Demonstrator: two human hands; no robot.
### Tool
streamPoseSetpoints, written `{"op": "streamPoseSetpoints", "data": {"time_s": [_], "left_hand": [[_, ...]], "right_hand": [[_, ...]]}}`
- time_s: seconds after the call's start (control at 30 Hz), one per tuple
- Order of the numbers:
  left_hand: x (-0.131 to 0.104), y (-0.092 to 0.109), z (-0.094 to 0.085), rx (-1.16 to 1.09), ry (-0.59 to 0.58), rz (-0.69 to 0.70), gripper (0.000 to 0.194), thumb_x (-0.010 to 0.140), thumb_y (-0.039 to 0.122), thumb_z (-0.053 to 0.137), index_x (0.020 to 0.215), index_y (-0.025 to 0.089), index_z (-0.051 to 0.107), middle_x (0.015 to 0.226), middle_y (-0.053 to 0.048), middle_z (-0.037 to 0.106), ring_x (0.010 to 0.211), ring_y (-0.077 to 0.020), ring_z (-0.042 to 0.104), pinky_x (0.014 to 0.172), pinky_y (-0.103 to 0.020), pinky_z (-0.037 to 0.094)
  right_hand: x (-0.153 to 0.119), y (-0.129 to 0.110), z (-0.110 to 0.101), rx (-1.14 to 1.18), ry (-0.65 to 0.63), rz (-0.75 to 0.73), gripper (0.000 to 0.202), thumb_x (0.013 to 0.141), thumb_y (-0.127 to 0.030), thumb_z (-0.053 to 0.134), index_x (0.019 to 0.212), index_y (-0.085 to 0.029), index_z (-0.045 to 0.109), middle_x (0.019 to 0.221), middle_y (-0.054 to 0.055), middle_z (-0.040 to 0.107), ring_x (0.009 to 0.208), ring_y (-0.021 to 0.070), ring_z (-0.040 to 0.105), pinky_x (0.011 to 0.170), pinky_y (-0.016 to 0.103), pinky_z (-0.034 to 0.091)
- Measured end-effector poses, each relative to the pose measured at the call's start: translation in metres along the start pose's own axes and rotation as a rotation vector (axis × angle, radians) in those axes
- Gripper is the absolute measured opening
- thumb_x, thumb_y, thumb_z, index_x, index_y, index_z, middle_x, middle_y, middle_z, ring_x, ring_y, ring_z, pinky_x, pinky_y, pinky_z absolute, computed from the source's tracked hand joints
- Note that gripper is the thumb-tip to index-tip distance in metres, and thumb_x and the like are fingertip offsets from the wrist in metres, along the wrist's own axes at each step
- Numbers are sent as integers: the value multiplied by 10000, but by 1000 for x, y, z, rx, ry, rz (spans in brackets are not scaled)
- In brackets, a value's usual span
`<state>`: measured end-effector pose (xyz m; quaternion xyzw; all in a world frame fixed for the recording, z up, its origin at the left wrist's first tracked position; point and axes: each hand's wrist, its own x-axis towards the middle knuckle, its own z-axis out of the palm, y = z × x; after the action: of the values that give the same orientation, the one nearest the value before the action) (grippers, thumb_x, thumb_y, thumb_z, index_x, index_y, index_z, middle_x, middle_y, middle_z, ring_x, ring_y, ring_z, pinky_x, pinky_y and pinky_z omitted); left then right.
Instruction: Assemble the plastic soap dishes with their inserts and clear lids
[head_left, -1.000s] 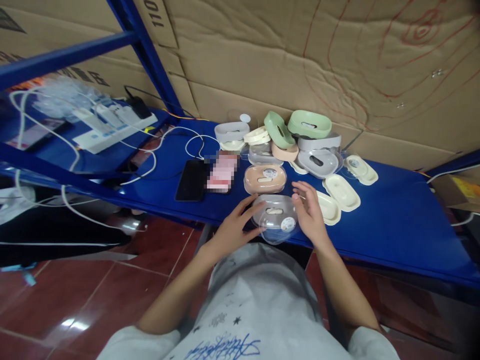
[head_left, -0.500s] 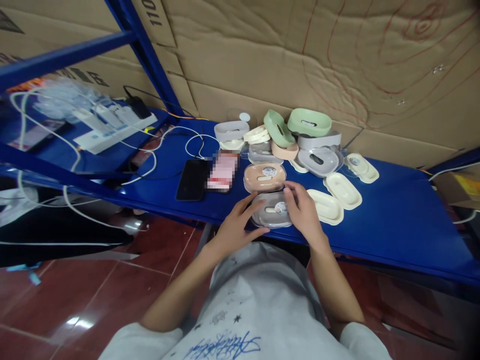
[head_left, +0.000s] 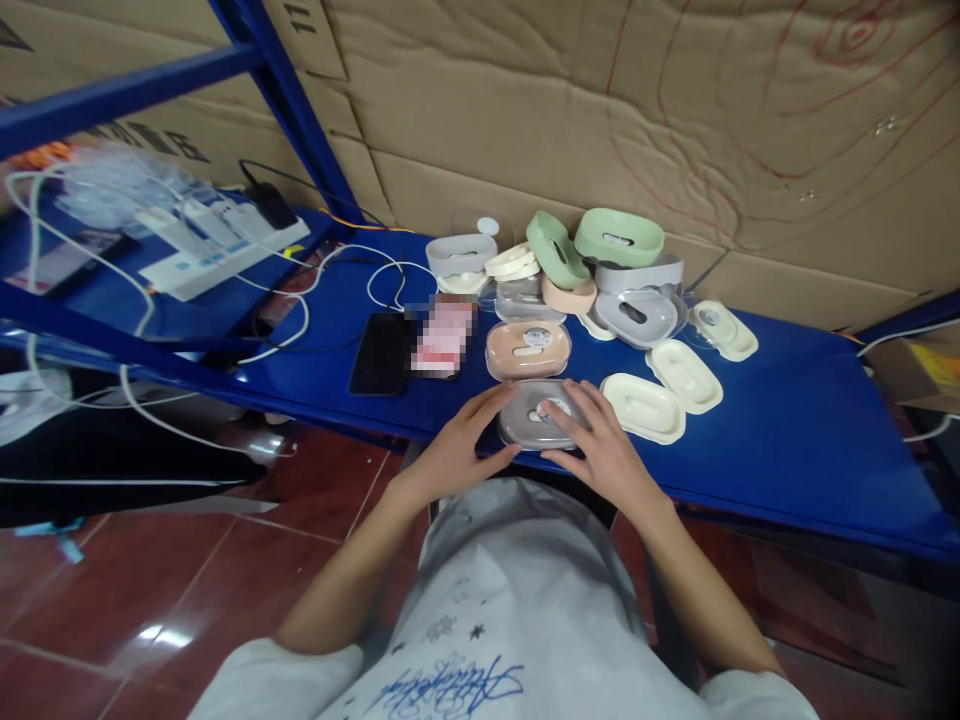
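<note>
Single head-worn view from above the lap; facing forward and down; hands fairly near.

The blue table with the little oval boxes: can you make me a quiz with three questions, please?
1. Which box do both the left hand and the right hand touch? A) a green one, B) the front gray box, C) a cream one.
2. True or false: the phone with the dark screen lies left of the front peach box.
3. Fill in the colour: the box on top at the back, above a gray one, is ____.

Key: 1. B; 2. true; 3. green.
</note>
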<state>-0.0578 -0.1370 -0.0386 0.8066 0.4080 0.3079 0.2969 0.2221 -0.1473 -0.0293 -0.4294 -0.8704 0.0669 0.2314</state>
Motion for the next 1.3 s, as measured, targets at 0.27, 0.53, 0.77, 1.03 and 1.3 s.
{"op": "streamPoseSetpoints", "data": {"time_s": [0.27, 0.53, 0.77, 1.03, 1.3], "left_hand": [[-2, 5, 9, -79, 82, 40, 822, 1037, 417, 679, 1720, 321, 231, 1749, -131, 365, 1576, -321, 454, 1267, -513, 473], [54, 47, 59, 316, -245, 402, 604, 1121, 343, 520, 1678, 207, 330, 1783, -140, 309, 1663, -311, 284, 1348, -512, 305], [77, 49, 69, 475, -187, 495, 255, 1106, 263, 542, 1305, 167, 669, 1257, -100, 720, 1269, -285, 631, 1224, -520, 413], [21, 16, 24, 305, 33, 366, 119, 1055, 205, 642, 1142, 217, 722, 1117, -69, 707, 1150, -242, 641, 1017, -413, 547], [15, 8, 29, 188, 109, 292, 133, 989, 169, 698, 1105, 222, 736, 1379, -119, 652, 1357, -285, 615, 1155, -498, 552]], "right_hand": [[-33, 9, -21, -106, 319, -3, 826, 931, -414, 824, 1663, -365, 444, 1657, 127, 498, 1521, 376, 490, 1229, 608, 474], [-144, 95, -84, -483, 733, 719, 797, 931, -676, 718, 1514, -137, 649, 1550, 252, 584, 1437, 470, 552, 1175, 664, 452], [-145, 125, -81, -614, 581, 759, 780, 960, -747, 596, 1481, -171, 669, 1642, 263, 483, 1500, 528, 440, 1139, 798, 353], [-50, 100, -68, -427, 349, 306, 505, 1086, -433, 558, 1534, -201, 588, 1533, 167, 638, 1442, 359, 565, 1186, 569, 448], [31, 134, -65, -399, 174, 153, 332, 1083, -349, 561, 1336, -212, 726, 1302, 175, 743, 1282, 358, 614, 1177, 597, 380]]}}
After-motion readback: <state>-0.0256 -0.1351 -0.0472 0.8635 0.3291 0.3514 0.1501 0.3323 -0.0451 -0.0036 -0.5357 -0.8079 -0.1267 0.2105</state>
